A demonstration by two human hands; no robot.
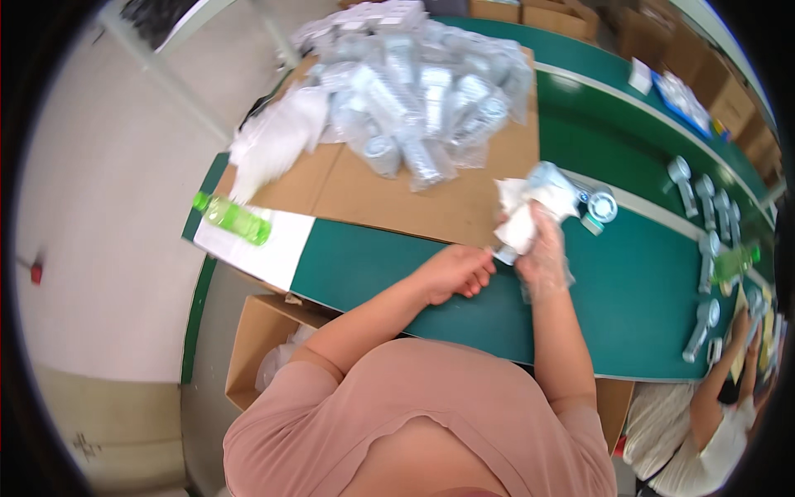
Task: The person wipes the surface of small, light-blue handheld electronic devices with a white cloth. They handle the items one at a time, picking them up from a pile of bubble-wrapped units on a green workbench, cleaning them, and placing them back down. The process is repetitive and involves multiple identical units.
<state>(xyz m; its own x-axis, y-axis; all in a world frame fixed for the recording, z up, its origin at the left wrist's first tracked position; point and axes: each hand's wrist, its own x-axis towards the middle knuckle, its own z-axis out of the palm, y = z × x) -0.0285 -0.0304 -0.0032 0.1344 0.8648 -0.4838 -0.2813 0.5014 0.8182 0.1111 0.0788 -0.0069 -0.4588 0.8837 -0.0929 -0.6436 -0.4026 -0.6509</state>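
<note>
My right hand, in a clear plastic glove, is closed around a white cloth wrapped about a light-blue handheld fan. Most of the fan's body is hidden by the cloth and fingers. My left hand is bare, its fingers curled, with the fingertips pinched at the lower end of the fan's handle. Just beyond the right hand, another fan with a round head lies on the green table, beside a small green-and-white piece.
Bagged fans heap on a cardboard sheet, next to white plastic bags. A green bottle lies on white paper at left. Several fans line the right side, near a co-worker's arm. An open carton stands below the table.
</note>
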